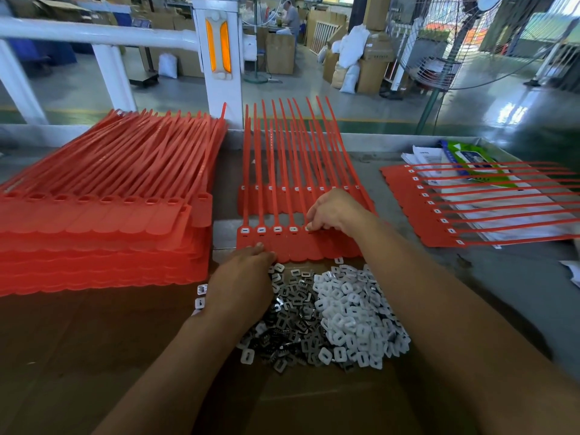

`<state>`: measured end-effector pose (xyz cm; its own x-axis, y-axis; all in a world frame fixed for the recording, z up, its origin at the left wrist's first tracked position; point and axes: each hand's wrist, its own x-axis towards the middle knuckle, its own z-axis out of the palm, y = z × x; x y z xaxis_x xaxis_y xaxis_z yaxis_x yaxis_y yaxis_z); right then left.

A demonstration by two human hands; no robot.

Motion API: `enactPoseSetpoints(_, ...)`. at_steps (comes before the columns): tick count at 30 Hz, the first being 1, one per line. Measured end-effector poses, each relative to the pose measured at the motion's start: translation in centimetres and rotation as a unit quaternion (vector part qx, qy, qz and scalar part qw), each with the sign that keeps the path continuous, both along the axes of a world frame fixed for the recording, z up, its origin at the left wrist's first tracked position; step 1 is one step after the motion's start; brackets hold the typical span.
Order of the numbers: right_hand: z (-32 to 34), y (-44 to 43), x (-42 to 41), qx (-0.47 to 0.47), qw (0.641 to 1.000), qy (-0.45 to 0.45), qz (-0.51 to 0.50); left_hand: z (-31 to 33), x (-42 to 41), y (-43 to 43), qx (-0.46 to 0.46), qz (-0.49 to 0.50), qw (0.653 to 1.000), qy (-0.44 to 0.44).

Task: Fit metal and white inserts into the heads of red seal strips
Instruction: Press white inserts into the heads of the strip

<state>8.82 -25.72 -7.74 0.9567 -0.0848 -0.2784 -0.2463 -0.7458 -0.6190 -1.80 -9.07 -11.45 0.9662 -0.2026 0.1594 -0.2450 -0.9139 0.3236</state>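
Red seal strips (pixel 301 246): left hand (pixel 241 277) flat on them, right hand (pixel 337 210) pinches 1 head.

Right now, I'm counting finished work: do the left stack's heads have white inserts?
No, heads on the left stack show empty red slots.

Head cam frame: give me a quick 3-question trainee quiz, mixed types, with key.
1. True or false: the white inserts lie to the right of the metal inserts.
2. The right hand touches: A) the front sheet of seal strips; B) the left stack; C) the papers.
3. How many heads left of the right hand's fingers already show a white insert?
Key: 1 true; 2 A; 3 four.
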Motion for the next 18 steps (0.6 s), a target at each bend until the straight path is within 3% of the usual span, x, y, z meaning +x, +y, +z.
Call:
enactPoseSetpoints(9,-0.4,0.0,-1.4,-0.034,0.996,-0.074,0.03,-0.1,0.1,0.0,-0.004,-0.008,1.0,-0.004)
enactPoseSetpoints(13,0.3,0.8,-3.8,-0.023,0.984,-0.14,0.111,-0.1,0.2,0.1,-0.005,-0.012,1.0,-0.01)
enactPoseSetpoints(18,1.1,2.6,-6.5,-0.067,0.965,-0.099,0.234,-0.2,0.1,0.0,0.0,-0.011,1.0,-0.021)
